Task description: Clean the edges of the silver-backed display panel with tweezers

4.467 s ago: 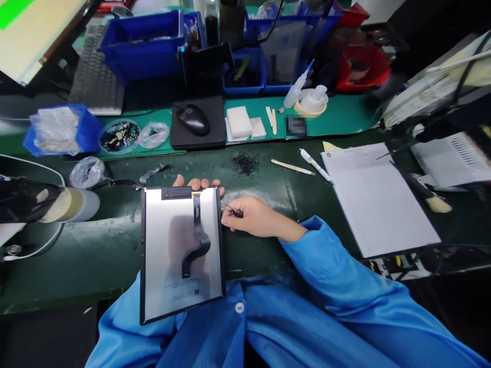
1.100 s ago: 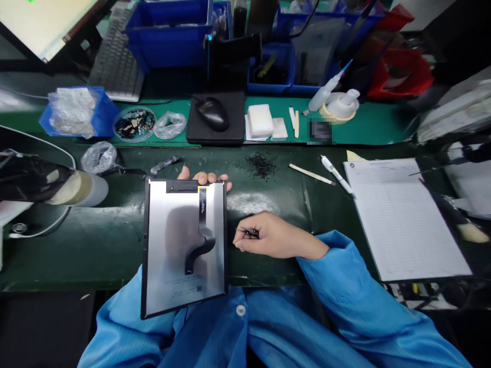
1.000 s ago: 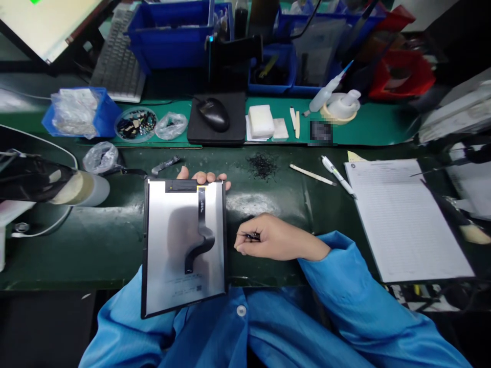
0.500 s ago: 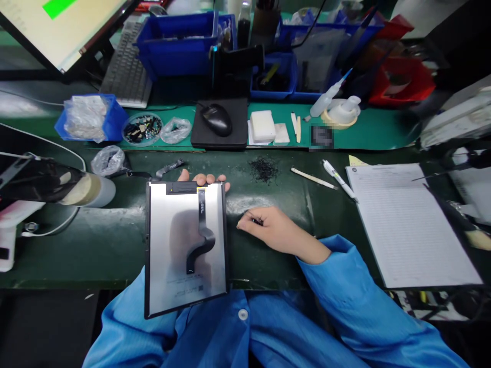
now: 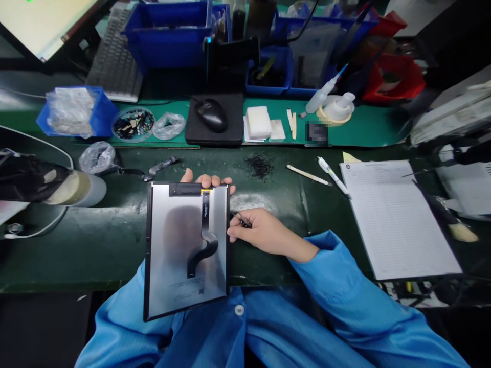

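A tablet-sized display panel [image 5: 172, 291] is tilted up in front of me, its silvery back facing me. Down that back runs a black flex cable [image 5: 206, 220] with a bend in it. My left hand [image 5: 210, 180] grips the panel from behind; only its fingertips show over the top edge. Beside the panel's right edge, my right hand [image 5: 261, 231] is closed on a small dark pointed tool [image 5: 244, 222], mostly hidden by the fingers. The right fingertips are at the panel's edge; whether they touch it I cannot tell.
A heap of black shreds [image 5: 260, 167] lies on the dark green bench. A wooden stick [image 5: 309, 175], a pen [image 5: 333, 177] and a lined paper pad [image 5: 399, 220] are to the right. Behind stand a mouse [image 5: 210, 115], a white block [image 5: 258, 121] and blue bins [image 5: 169, 46].
My right hand has moved left, up to the panel's right edge, still with the dark tool in it. My left hand keeps its hold on the panel. The view has shifted slightly.
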`<state>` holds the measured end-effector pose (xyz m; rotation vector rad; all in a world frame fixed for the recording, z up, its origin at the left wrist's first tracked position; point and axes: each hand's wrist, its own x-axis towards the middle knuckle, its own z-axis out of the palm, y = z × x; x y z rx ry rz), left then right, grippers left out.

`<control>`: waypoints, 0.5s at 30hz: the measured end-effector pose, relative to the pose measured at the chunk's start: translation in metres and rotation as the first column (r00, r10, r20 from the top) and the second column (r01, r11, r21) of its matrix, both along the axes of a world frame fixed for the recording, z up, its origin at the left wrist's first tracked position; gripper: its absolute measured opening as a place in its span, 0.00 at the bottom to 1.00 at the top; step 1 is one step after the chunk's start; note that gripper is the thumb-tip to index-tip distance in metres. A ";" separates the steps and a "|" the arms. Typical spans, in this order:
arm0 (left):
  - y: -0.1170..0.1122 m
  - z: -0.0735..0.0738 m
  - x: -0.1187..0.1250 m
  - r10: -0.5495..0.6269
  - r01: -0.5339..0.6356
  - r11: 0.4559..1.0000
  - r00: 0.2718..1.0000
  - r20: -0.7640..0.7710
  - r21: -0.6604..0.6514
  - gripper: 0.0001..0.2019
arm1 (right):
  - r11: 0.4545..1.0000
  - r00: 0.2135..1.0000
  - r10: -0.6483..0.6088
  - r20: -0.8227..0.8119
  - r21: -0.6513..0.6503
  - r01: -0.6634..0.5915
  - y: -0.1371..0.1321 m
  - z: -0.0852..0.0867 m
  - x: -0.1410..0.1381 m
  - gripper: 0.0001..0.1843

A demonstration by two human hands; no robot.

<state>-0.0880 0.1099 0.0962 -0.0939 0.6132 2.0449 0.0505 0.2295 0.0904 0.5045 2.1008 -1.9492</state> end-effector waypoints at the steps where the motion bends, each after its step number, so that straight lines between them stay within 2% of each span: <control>1: -0.001 -0.003 -0.002 -0.019 0.019 0.999 1.000 -0.018 0.040 0.30 | 1.000 1.000 -0.006 -0.002 0.021 0.006 0.001 0.001 0.000 0.09; 4: -0.004 -0.005 -0.003 0.012 -0.005 0.995 0.998 -0.061 0.104 0.30 | 0.997 0.999 -0.013 -0.035 0.078 0.016 0.003 0.002 0.002 0.07; 7: -0.005 0.001 0.002 0.057 -0.045 0.991 0.994 -0.093 0.128 0.27 | 0.992 0.996 0.043 -0.078 0.122 -0.033 0.005 0.003 0.006 0.07; 12: -0.006 0.003 0.007 0.153 -0.146 0.987 0.983 -0.098 0.069 0.24 | 0.970 0.981 0.156 -0.119 0.207 -0.130 0.009 0.007 0.011 0.09; 15: -0.006 0.000 0.003 0.169 -0.161 0.984 0.980 -0.102 0.079 0.23 | 0.953 0.965 0.212 -0.155 0.252 -0.169 0.011 0.009 0.012 0.10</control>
